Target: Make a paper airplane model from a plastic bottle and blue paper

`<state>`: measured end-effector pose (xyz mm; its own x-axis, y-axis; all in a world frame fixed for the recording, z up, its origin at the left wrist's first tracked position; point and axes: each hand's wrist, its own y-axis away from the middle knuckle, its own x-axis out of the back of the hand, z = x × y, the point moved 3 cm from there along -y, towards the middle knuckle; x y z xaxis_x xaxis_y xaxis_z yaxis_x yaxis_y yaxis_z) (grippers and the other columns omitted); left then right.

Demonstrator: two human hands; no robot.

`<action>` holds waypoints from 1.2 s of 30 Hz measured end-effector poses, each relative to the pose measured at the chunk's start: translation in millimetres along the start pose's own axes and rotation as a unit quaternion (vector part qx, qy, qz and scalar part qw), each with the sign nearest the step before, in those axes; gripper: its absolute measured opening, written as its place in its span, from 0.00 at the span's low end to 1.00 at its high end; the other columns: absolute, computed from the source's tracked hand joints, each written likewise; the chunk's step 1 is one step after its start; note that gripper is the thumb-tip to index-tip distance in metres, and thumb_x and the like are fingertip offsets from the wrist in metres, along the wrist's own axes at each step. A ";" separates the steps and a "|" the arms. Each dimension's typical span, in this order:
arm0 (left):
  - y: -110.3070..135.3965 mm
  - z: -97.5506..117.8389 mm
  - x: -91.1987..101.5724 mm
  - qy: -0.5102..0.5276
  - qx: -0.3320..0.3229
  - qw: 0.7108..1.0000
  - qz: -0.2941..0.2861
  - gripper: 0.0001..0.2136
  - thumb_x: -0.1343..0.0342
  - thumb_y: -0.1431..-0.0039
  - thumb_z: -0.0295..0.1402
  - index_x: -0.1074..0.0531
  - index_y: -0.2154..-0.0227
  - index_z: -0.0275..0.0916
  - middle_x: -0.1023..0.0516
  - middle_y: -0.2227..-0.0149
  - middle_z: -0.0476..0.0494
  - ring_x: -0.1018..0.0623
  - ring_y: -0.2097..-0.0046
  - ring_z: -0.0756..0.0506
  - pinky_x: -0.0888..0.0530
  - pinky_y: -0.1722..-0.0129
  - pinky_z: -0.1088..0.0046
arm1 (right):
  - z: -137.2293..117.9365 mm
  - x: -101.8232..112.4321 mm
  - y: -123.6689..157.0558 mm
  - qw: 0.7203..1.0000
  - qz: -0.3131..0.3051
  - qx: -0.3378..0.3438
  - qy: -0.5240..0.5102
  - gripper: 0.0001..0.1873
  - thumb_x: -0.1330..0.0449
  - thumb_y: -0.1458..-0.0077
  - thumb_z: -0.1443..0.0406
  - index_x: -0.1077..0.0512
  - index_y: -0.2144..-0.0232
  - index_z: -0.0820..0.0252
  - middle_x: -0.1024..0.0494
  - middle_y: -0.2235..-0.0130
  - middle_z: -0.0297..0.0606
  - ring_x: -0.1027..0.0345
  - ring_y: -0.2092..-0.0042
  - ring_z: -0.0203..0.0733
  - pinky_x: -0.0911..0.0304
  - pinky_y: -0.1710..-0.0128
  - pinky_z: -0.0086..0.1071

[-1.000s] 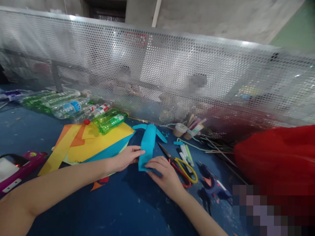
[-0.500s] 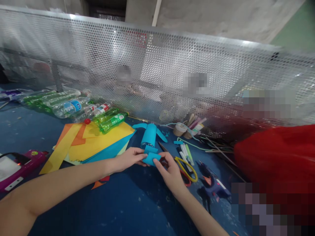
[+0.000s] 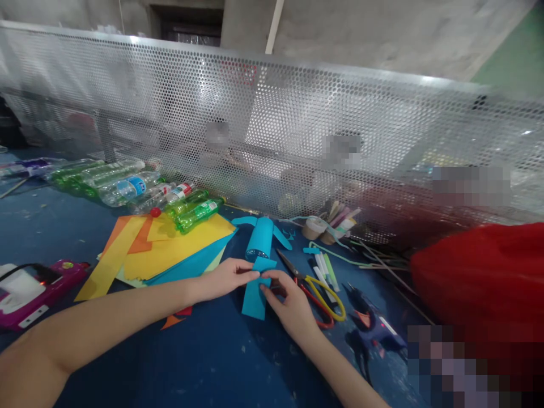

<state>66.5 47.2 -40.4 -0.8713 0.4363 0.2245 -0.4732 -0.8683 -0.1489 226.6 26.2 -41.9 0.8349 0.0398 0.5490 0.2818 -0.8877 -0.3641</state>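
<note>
A strip of blue paper [image 3: 255,300] is pinched at its middle between my two hands, its lower end hanging toward me. My left hand [image 3: 229,277] grips its left edge with thumb and fingers. From the other side my right hand [image 3: 287,294] holds the right edge, fingertips close to the left thumb. Just beyond the strip lies a bottle piece wrapped in blue paper [image 3: 260,235], with curved blue flaps at its sides. Scissors with red and yellow handles [image 3: 317,289] rest right of my right hand.
Stacked coloured paper [image 3: 178,249] lies left, with plastic bottles [image 3: 127,187] behind it. Glue sticks [image 3: 326,272] and a glue gun [image 3: 376,328] are on the right. A purple power strip [image 3: 51,294] sits far left. A perforated metal panel [image 3: 170,113] borders the table's back.
The blue strip was bent over between my fingers; now it is opened out, its near end extending toward me. Both hands still hold it. The view has shifted slightly.
</note>
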 end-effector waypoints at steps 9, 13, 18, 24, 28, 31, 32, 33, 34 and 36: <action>-18.3 38.6 74.8 -0.412 -0.001 0.909 0.062 0.12 0.45 0.49 0.41 0.27 0.80 0.39 0.28 0.79 0.46 0.32 0.75 0.48 0.42 0.73 0.71 | 19.1 70.1 -24.8 0.981 0.119 -0.063 0.141 0.17 0.52 0.46 0.62 0.31 0.56 0.59 0.25 0.61 0.43 0.30 0.62 0.46 0.35 0.62 0.37; -17.4 35.0 116.9 -0.498 0.085 0.857 0.103 0.11 0.42 0.54 0.38 0.31 0.84 0.38 0.30 0.79 0.44 0.31 0.72 0.45 0.43 0.72 0.71 | 46.1 106.9 -29.8 0.955 0.156 -0.124 0.218 0.21 0.54 0.48 0.64 0.31 0.54 0.63 0.24 0.60 0.47 0.29 0.59 0.48 0.36 0.60 0.37; -13.0 25.7 122.5 -0.522 0.117 0.840 0.091 0.07 0.40 0.62 0.30 0.34 0.85 0.37 0.32 0.80 0.45 0.30 0.70 0.42 0.42 0.72 0.71 | 72.6 119.5 -31.0 0.944 0.111 -0.181 0.253 0.24 0.55 0.49 0.65 0.30 0.53 0.67 0.23 0.58 0.50 0.29 0.56 0.51 0.36 0.58 0.39; -9.7 32.5 110.6 -0.535 0.128 0.832 0.073 0.09 0.44 0.59 0.25 0.37 0.88 0.37 0.40 0.84 0.48 0.30 0.73 0.43 0.43 0.74 0.70 | 81.2 115.1 -31.1 0.941 0.090 -0.155 0.287 0.24 0.54 0.46 0.64 0.32 0.50 0.68 0.25 0.54 0.52 0.31 0.52 0.51 0.37 0.54 0.41; -11.8 28.8 108.8 -0.555 0.128 0.819 0.070 0.09 0.46 0.59 0.25 0.37 0.88 0.37 0.44 0.85 0.48 0.32 0.75 0.44 0.44 0.75 0.70 | 76.0 111.1 -29.5 0.914 0.155 -0.067 0.369 0.23 0.49 0.48 0.62 0.30 0.52 0.68 0.32 0.49 0.55 0.45 0.42 0.58 0.44 0.47 0.49; -15.2 23.0 109.6 -0.570 0.129 0.808 0.070 0.08 0.49 0.58 0.23 0.36 0.87 0.36 0.43 0.85 0.48 0.32 0.76 0.45 0.45 0.76 0.70 | 67.1 105.8 -28.1 0.895 0.209 0.002 0.394 0.21 0.47 0.49 0.61 0.28 0.56 0.66 0.34 0.49 0.57 0.47 0.42 0.61 0.46 0.47 0.53; -16.1 21.6 110.3 -0.573 0.131 0.806 0.071 0.07 0.49 0.58 0.22 0.35 0.87 0.36 0.43 0.85 0.47 0.32 0.76 0.45 0.45 0.76 0.70 | 63.4 103.1 -28.0 0.896 0.217 0.024 0.387 0.19 0.47 0.49 0.61 0.27 0.57 0.65 0.34 0.50 0.56 0.45 0.43 0.60 0.45 0.48 0.53; -16.9 20.7 111.3 -0.575 0.133 0.804 0.073 0.07 0.50 0.59 0.22 0.35 0.86 0.35 0.43 0.85 0.47 0.33 0.76 0.45 0.45 0.76 0.70 | 59.6 99.9 -28.2 0.899 0.217 0.044 0.377 0.17 0.47 0.49 0.61 0.27 0.59 0.64 0.33 0.51 0.55 0.42 0.45 0.58 0.44 0.48 0.53; -17.4 20.5 112.4 -0.577 0.134 0.802 0.074 0.07 0.50 0.59 0.21 0.34 0.86 0.35 0.42 0.85 0.47 0.33 0.76 0.46 0.46 0.76 0.70 | 55.7 96.2 -28.5 0.902 0.213 0.060 0.370 0.16 0.47 0.48 0.61 0.27 0.60 0.63 0.33 0.52 0.54 0.40 0.47 0.57 0.43 0.49 0.52; -17.9 21.3 115.4 -0.580 0.135 0.800 0.078 0.07 0.51 0.59 0.20 0.34 0.86 0.35 0.42 0.84 0.47 0.33 0.77 0.46 0.46 0.76 0.70 | 48.4 87.4 -29.5 0.912 0.190 0.083 0.355 0.14 0.47 0.48 0.61 0.26 0.63 0.61 0.31 0.54 0.52 0.37 0.50 0.55 0.41 0.50 0.50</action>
<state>-22.8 108.0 8.7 -0.1364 -0.0583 0.9889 -0.1897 -0.9783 -0.0838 314.2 78.0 -19.6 0.3883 -0.6152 0.6861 0.1532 -0.6911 -0.7063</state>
